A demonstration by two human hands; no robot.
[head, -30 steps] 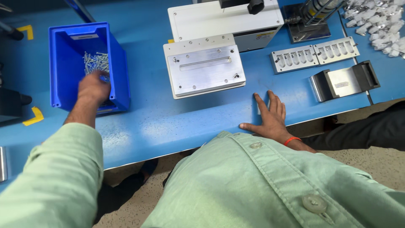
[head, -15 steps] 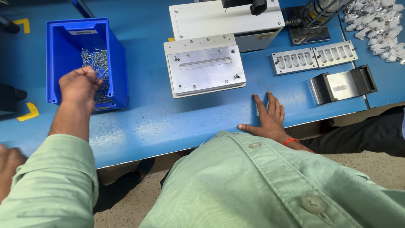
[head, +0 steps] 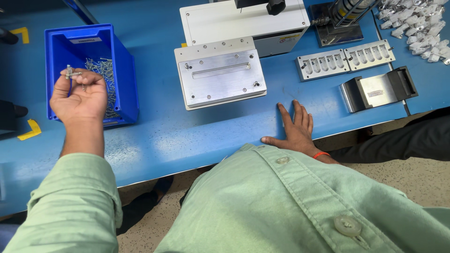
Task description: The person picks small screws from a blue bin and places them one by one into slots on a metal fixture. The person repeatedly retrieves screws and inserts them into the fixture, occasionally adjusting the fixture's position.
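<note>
Pinching small metal springs, left hand sits over the blue bin near the desk's left edge. Right hand lies open, flat at the front edge.

A flat metal fixture plate lies on the blue surface. Behind it stands a white machine. Two slotted metal trays sit to the right.

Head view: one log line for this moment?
left hand: pinching small springs over blue bin | right hand: flat on blue table

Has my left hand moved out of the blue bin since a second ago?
Yes. The left hand has lifted out of the blue bin toward its near wall, pinching small metal springs.
</note>
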